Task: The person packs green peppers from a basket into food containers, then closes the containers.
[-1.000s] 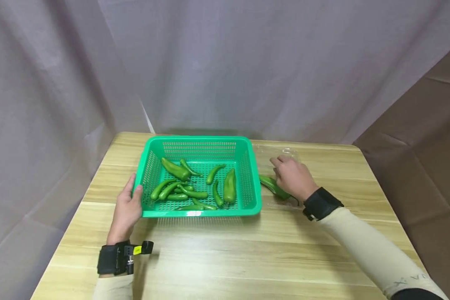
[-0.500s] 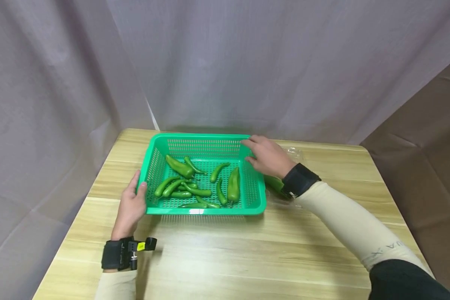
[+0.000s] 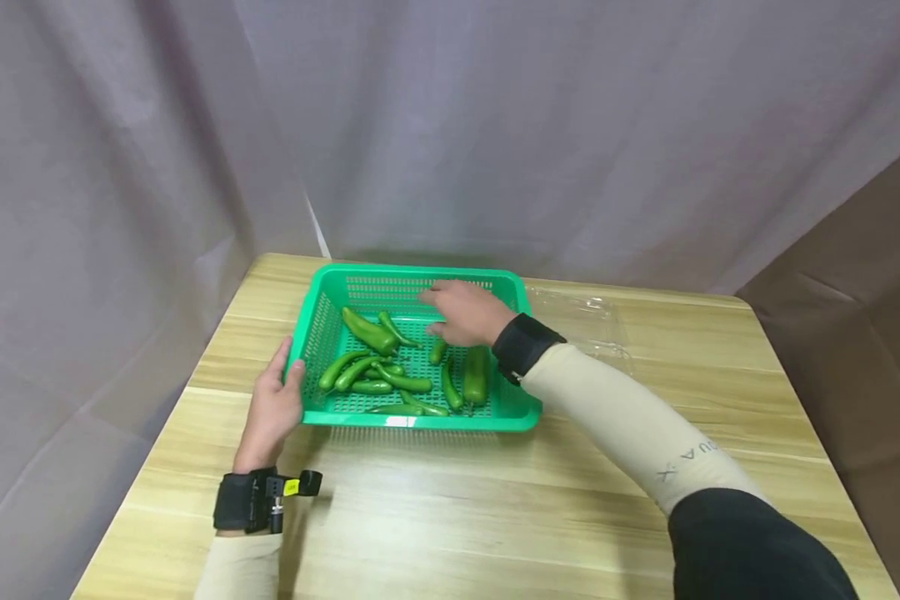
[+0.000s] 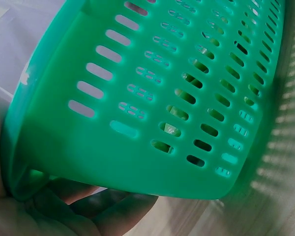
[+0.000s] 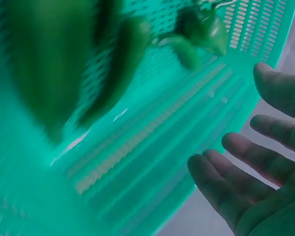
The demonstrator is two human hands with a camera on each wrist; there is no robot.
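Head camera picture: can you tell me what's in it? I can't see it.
A person's right hand reaches, empty, into a green basket of green peppers on a wooden table. Their left hand holds the basket's left edge.

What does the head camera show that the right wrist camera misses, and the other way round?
Only the head view shows the wooden table, the left hand holding the basket's left rim, the clear plastic tray to the basket's right and the curtain backdrop. Only the right wrist view shows the right hand's fingers relaxed, holding nothing. Both show the green basket with green peppers and the right hand over it.
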